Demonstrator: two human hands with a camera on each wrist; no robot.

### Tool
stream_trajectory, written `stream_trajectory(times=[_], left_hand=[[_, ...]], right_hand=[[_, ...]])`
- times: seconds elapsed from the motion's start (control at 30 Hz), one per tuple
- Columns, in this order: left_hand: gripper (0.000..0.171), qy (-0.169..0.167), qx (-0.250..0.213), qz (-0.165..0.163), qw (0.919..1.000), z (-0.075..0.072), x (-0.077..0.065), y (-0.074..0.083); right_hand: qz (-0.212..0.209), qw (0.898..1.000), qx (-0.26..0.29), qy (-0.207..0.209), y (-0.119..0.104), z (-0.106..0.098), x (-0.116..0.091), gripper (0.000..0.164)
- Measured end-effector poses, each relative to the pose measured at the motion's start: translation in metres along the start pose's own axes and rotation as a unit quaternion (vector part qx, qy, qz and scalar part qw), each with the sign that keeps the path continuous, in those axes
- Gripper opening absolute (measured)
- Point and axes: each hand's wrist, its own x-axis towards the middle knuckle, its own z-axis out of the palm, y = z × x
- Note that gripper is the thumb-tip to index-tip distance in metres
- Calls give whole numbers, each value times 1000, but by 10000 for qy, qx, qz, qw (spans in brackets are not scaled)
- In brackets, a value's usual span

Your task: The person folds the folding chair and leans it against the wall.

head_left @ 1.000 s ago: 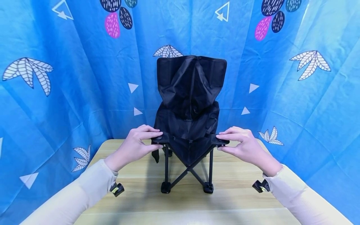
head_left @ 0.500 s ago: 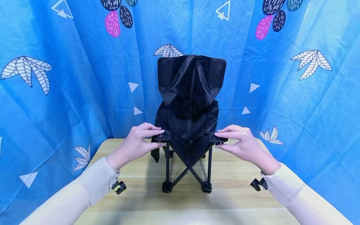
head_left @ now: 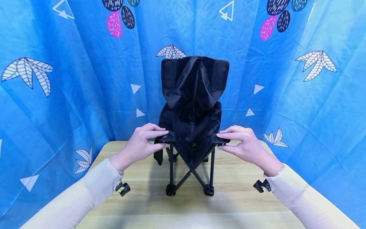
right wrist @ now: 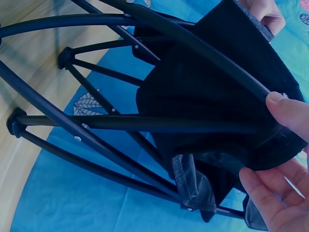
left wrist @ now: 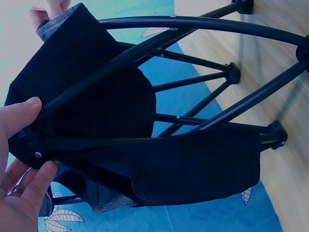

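Note:
A small black folding chair (head_left: pixel 194 127) stands partly folded on the table, its fabric seat sagging between crossed front legs. My left hand (head_left: pixel 139 142) pinches its left front corner, thumb below and fingers on top. At the opposite front corner, my right hand (head_left: pixel 243 142) has the same pinching hold. In the left wrist view, the left thumb (left wrist: pixel 21 113) lies against a tube end, and a fabric pouch (left wrist: pixel 198 166) hangs along the frame. The right wrist view shows the right thumb (right wrist: pixel 289 111) against the corner and a loose strap (right wrist: pixel 193 186) dangling from the side.
The light wooden table (head_left: pixel 234 210) carries the chair's black feet, such as the front right foot (head_left: pixel 209 190). A blue patterned curtain (head_left: pixel 85 79) surrounds the table at the back and both sides, close behind the chair.
Both hands have moved slightly inward toward each other, still pinching the corners. The chair has narrowed: its front feet and corners stand closer together and the seat sags more.

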Motion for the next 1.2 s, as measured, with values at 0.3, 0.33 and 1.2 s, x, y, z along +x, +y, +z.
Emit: stream_trajectory(times=[0.3,0.33,1.2], left_hand=[[42,6,-39,-5,10000,2,5,-1],[42,8,-48,3,10000,3,5,-1],[42,187,-74,-23,9998,7,9,2]], right_hand=[[159,9998,-71,-53,0,2,4,50],[161,9998,-83,-47,1,3,5,49],[155,9997,-141,81,-2,10,12,45]])
